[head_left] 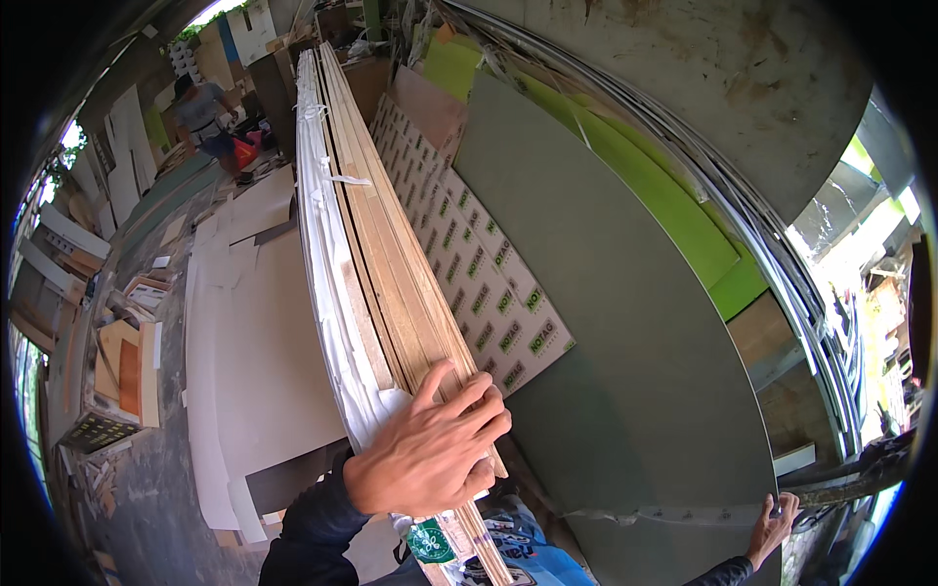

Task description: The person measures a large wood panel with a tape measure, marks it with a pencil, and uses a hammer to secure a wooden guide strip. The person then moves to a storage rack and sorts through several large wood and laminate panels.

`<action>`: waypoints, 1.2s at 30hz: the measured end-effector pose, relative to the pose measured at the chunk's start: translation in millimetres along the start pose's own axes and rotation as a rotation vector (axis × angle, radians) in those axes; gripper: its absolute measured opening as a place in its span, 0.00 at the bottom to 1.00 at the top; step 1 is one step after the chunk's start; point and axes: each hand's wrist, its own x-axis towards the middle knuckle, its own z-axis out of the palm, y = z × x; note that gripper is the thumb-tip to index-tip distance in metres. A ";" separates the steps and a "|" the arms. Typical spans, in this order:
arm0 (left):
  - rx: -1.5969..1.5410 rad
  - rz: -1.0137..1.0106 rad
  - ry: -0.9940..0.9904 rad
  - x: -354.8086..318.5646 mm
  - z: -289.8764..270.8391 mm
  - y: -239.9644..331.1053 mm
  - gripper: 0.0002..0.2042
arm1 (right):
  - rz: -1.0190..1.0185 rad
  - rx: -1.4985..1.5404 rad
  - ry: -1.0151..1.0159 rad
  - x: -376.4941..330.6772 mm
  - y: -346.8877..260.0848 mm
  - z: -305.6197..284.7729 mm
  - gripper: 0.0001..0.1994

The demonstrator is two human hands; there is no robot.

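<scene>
A stack of long, thin wooden boards [376, 215] runs away from my body toward the far wall, with torn white wrapping [322, 254] along its left side. Over the near part of its top edges lies my left hand [430, 454], fingers bent around the boards. To the right leans a large dark grey-green panel [616, 264]. At its lower right edge is my right hand [772, 527], fingers curled on the rim; part of the grip is hidden. A green label [430, 542] shows on the stack just below my left hand.
A patterned printed sheet [479, 264] and bright green panels [674, 195] stand around the grey-green one. Large pale sheets [254, 361] lie at left, beside wood offcuts [127, 361]. Farther back, a person [210, 117] in a grey shirt stands. Long thin strips [782, 273] curve along the right.
</scene>
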 end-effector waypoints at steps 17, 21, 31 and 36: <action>0.010 -0.006 -0.001 0.8 -0.9 3.2 0.21 | -0.106 0.051 -0.047 1.8 -27.7 -5.4 0.12; 0.006 -0.012 -0.053 1.8 -3.5 2.6 0.23 | -0.009 0.362 -0.119 7.0 4.9 -7.3 0.14; 0.009 -0.002 -0.066 2.3 -2.5 -0.3 0.23 | -0.011 0.285 -0.016 40.0 56.9 9.8 0.07; 0.019 -0.007 -0.061 -2.4 -4.8 0.0 0.23 | 0.030 0.177 -0.237 69.0 82.2 27.3 0.07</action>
